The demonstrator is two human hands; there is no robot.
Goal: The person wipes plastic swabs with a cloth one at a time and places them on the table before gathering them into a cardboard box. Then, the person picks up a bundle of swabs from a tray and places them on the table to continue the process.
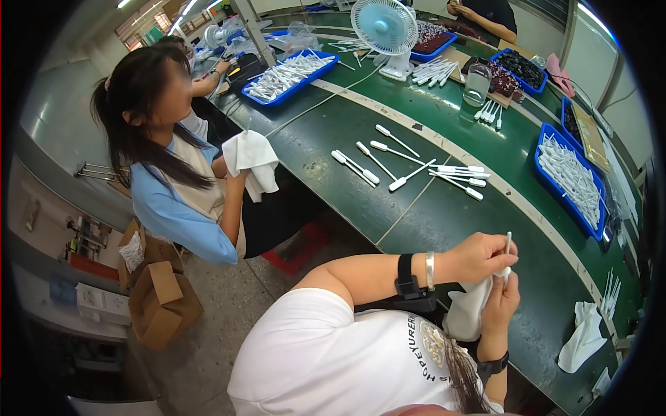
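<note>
My left hand (479, 259) pinches a thin white stick (508, 244) upright between thumb and fingers. Just below it, my right hand (502, 305) is closed around the stick's lower end and a white cloth (465, 313), which hangs down towards my lap. The fingers and cloth partly hide the piece. Ahead on the green table (423, 239) lie several white pieces (461, 173), each with a thick rounded head and a thin stem; a few more (355, 168) are spread further left. Another white cloth (583, 336) lies at the right, beside several thin-stemmed pieces (610, 295).
Blue trays heaped with white pieces stand at the right (590, 225) and far left (274, 102). A fan (385, 28), a glass jar (476, 84) and a tray of black parts (519, 69) stand further back. At left, a co-worker (184, 194) holds a white cloth. Cardboard boxes (163, 305) sit on the floor.
</note>
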